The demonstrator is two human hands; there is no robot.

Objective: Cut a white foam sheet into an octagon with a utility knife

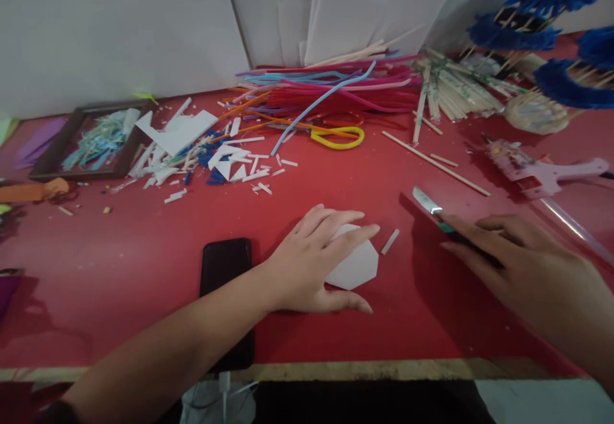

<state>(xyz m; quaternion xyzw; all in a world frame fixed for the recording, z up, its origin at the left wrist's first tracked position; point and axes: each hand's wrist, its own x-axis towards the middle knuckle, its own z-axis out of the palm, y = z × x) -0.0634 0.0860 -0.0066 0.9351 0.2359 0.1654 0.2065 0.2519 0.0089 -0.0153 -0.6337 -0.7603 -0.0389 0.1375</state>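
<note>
My left hand lies with its fingers spread over a white many-sided piece of card on the red table. Its fingertips rest across the card's upper part, and the thumb reaches past the lower edge. On the right, my right hand is closed around a craft knife, the blade pointing up and to the left, clear of the card. A small white strip lies between the card and the knife.
A black phone sits under my left forearm. Farther back are paper scraps, yellow-handled scissors, pipe cleaners and wooden sticks. A brown frame is at left; a pink glue gun is at right.
</note>
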